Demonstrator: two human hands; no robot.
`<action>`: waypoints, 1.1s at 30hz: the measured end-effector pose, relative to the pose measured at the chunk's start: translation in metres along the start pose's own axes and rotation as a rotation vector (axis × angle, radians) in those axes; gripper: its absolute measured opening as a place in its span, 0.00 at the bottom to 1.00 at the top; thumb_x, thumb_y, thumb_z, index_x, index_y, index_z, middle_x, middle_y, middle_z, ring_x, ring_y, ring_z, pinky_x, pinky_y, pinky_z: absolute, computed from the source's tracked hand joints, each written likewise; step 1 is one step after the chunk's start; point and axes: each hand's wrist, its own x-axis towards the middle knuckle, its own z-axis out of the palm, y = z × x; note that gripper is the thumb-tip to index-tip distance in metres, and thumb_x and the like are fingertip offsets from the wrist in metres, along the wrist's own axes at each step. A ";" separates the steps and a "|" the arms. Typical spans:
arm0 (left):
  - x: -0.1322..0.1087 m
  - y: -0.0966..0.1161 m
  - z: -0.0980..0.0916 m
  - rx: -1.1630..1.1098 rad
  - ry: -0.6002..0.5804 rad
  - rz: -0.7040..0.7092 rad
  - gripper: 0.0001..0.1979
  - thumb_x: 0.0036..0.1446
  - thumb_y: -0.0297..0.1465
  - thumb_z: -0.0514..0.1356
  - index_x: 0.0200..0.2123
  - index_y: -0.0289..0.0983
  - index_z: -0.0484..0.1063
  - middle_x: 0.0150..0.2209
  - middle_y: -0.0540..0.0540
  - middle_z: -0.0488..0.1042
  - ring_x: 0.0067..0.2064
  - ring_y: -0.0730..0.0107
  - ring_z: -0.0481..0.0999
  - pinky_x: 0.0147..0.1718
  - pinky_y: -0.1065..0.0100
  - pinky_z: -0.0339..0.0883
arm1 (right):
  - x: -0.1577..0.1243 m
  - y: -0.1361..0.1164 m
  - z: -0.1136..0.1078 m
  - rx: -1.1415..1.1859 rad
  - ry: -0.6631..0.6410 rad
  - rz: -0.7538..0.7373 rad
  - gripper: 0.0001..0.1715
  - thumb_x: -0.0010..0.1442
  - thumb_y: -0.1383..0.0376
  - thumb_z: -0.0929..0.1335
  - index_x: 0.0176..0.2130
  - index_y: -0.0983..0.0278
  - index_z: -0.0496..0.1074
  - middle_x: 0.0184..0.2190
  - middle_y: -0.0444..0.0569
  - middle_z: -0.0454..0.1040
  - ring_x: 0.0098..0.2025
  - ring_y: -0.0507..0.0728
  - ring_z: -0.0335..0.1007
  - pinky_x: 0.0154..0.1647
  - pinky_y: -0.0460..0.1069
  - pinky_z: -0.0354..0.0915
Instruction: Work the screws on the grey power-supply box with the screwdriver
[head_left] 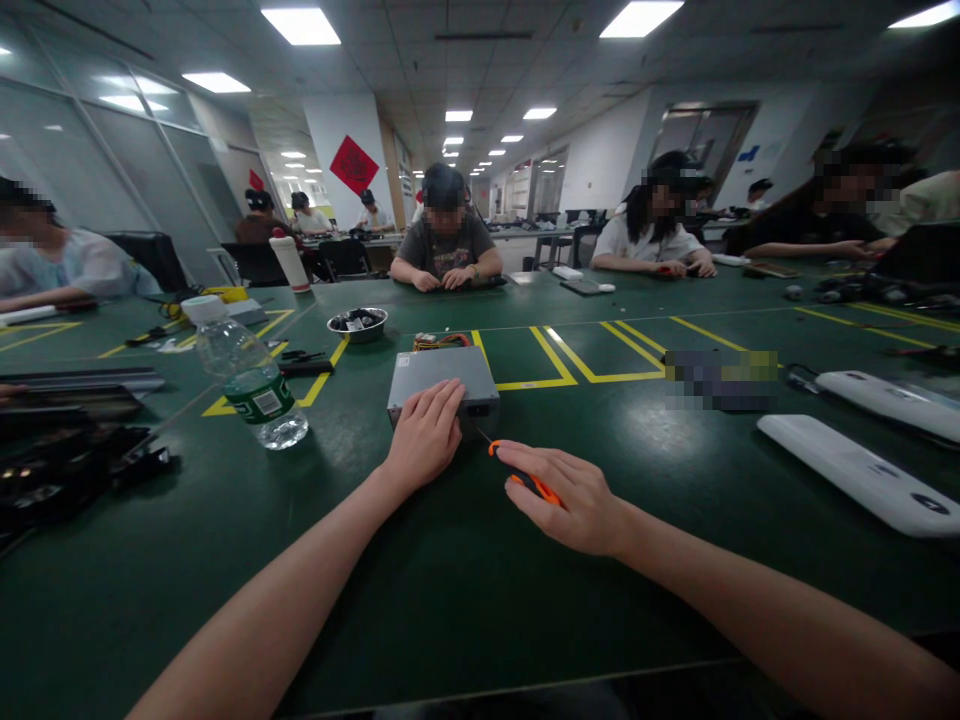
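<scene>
A grey metal computer power supply (420, 372) lies on the green table in front of me, its bundle of coloured wires (450, 341) at the far side. My left hand (429, 432) holds it at the near edge, fingers together across the top and thumb at the front face. In my right hand (574, 495) is a screwdriver (536, 488) with an orange and black handle, gripped by closed fingers. Its thin shaft points up and left toward the front face of the power supply. Whether the tip touches a screw is too small to tell.
Left of the power supply stands a water bottle (259, 385), with a metal bowl (358, 326) of small dark parts beyond. Black parts (67, 460) lie at far left. White elongated devices (862, 475) lie at right. Yellow tape (525, 384) marks the table. Another person (448, 240) sits opposite.
</scene>
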 end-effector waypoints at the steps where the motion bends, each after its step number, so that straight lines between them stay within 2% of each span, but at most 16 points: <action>1: 0.000 0.000 0.000 0.001 0.005 0.001 0.22 0.58 0.26 0.48 0.56 0.33 0.57 0.56 0.40 0.63 0.57 0.61 0.61 0.53 0.60 0.54 | 0.000 0.000 0.000 0.004 -0.004 -0.001 0.12 0.54 0.72 0.66 0.41 0.66 0.63 0.45 0.61 0.70 0.52 0.59 0.65 0.46 0.51 0.68; 17: 0.000 0.001 0.001 -0.023 0.014 -0.010 0.22 0.57 0.27 0.48 0.56 0.33 0.57 0.56 0.40 0.64 0.57 0.60 0.62 0.52 0.58 0.54 | 0.005 -0.001 0.002 -0.032 -0.008 -0.003 0.09 0.55 0.72 0.65 0.39 0.65 0.64 0.45 0.58 0.70 0.52 0.58 0.65 0.44 0.50 0.68; 25: 0.001 0.001 0.000 -0.020 0.018 -0.007 0.21 0.58 0.27 0.48 0.55 0.33 0.58 0.55 0.40 0.64 0.56 0.61 0.62 0.52 0.58 0.55 | 0.009 -0.017 0.008 -0.087 -0.090 -0.014 0.09 0.55 0.70 0.65 0.39 0.61 0.65 0.45 0.55 0.71 0.54 0.60 0.63 0.45 0.52 0.67; 33: 0.001 0.001 -0.001 -0.022 0.020 0.000 0.22 0.57 0.26 0.49 0.56 0.34 0.58 0.55 0.40 0.64 0.57 0.62 0.62 0.52 0.59 0.55 | 0.018 -0.025 -0.004 -0.166 -0.137 0.057 0.09 0.58 0.72 0.63 0.41 0.66 0.64 0.45 0.62 0.71 0.51 0.61 0.66 0.44 0.52 0.67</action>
